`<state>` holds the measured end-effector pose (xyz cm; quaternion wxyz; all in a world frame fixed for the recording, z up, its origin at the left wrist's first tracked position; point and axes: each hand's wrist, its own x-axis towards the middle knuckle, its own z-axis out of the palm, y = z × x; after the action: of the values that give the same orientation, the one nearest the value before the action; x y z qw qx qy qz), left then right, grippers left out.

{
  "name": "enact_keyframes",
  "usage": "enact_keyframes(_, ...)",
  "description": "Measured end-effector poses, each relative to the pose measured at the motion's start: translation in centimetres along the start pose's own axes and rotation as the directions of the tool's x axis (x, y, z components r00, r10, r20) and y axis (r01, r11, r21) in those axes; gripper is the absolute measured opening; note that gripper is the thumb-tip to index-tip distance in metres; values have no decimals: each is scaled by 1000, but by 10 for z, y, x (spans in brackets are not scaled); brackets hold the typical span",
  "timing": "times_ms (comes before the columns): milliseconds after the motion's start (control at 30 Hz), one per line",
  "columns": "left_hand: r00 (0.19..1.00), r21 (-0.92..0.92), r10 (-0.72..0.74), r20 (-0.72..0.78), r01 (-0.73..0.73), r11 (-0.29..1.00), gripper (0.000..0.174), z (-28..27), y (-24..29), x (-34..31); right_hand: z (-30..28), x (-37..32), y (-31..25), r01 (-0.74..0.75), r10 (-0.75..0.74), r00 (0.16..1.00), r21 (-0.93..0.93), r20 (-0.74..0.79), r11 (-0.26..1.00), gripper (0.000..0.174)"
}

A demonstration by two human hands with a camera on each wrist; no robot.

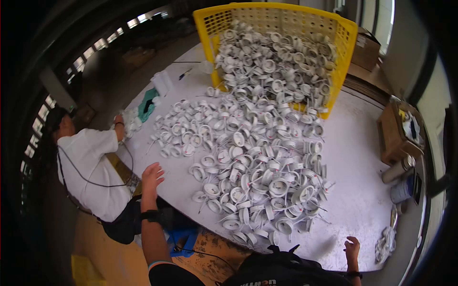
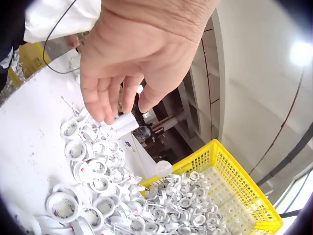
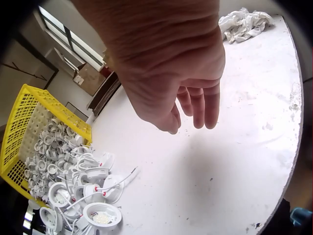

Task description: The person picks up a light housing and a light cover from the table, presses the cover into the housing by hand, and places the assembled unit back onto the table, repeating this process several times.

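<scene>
Both hands are holding nothing right now: the left hand (image 2: 139,63) hangs palm-down with its fingers slightly bent and close together, thumb a bit apart, and the right hand (image 3: 183,83) has its fingers loosely bent with small gaps, thumb off to one side. The left is over the table near the edge of the heap; the right is above a bare patch, apart from it. The stuff to handle, those white round fittings (image 1: 253,167) with wire leads (image 3: 115,186), sits in a big jumble on the table (image 1: 353,157) and runs back into the yellow crate (image 1: 348,52), which looks tipped toward the person. Honestly, I'd work from the loose front edge and take them by the rims, since the leads look tangled and yanking one could drag its neighbours along. Two hands would probably help: one steadies the heap, the other frees a piece. Farther out there's a crumpled white cloth (image 1: 385,245) on the right, and someone in a white top (image 1: 88,157) at the left side.
</scene>
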<state>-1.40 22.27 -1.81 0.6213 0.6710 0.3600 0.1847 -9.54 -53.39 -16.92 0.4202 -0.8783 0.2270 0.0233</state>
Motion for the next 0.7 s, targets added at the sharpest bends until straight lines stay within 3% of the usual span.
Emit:
enact_keyframes(33,1000,-25,18,4,-18,1000,33,10,1,-6,4,11,-9,44,-43,999,103,-15,994,26)
enact_keyframes(133,999,-67,21,30,-19,998,33,24,-2,-11,6,32,-40,182,-190,979,99,73,978,28)
enact_keyframes(367,998,-216,49,-24,-53,975,34,36,13,-25,24,31,-162,379,-388,917,104,87,919,29)
enact_keyframes(700,996,-301,-24,84,48,952,32,52,-17,-63,79,12,-268,466,-504,807,191,307,864,22)
